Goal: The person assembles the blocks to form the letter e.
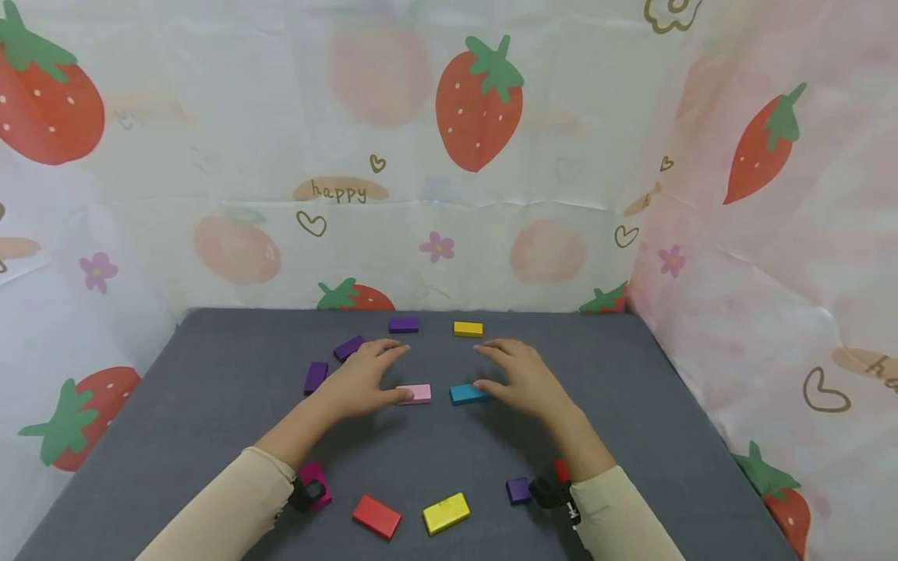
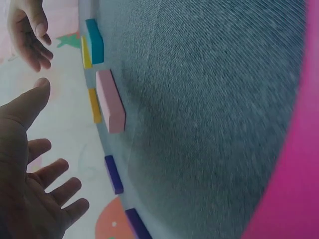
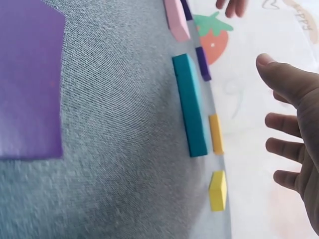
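Observation:
My left hand (image 1: 361, 382) hovers over the table with fingers spread and nothing in its grasp. Its thumb overlaps a pink block (image 1: 421, 394) in the head view, while the left wrist view shows a gap between hand and pink block (image 2: 110, 102). Opposite it, my right hand (image 1: 526, 382) is also raised, fingers loosely extended and holding nothing. A blue block (image 1: 466, 394) lies flat below its thumb tip. From the right wrist, the blue block (image 3: 190, 107) stands apart from the fingers. The two palms face each other.
Purple blocks (image 1: 404, 326) (image 1: 316, 378) and an orange-yellow block (image 1: 468, 329) lie toward the back of the grey table (image 1: 231, 389). A yellow block (image 3: 218, 190) is hidden in the head view. Nearer are magenta (image 1: 321, 499), red (image 1: 376, 517), yellow (image 1: 446, 513) and purple (image 1: 518, 491) blocks.

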A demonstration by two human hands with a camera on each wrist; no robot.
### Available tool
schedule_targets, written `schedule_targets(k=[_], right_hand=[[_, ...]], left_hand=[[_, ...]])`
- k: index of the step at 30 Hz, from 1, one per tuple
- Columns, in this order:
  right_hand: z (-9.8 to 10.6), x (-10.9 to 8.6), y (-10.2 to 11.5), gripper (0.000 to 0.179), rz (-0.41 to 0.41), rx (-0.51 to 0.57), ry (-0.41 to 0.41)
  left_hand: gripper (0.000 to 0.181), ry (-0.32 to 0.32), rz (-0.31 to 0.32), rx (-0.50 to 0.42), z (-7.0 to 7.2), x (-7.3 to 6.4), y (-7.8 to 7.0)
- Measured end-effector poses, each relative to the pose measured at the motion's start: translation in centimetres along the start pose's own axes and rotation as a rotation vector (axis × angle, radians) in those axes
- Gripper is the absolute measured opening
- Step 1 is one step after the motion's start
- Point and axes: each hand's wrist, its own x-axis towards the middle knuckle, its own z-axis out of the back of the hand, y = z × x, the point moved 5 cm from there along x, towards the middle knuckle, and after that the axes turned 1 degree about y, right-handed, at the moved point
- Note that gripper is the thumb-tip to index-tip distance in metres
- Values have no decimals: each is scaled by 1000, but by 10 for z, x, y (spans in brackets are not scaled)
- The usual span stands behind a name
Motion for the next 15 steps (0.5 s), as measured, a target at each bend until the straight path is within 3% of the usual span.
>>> schedule_targets(k=[7, 15], right_hand=[[-12, 6, 3, 63, -7, 28, 43], [-28, 13, 2, 60, -41, 98, 108]], left_hand=[[79, 58, 29, -88, -16, 11, 2], [69, 87, -23, -141, -31, 23, 3]])
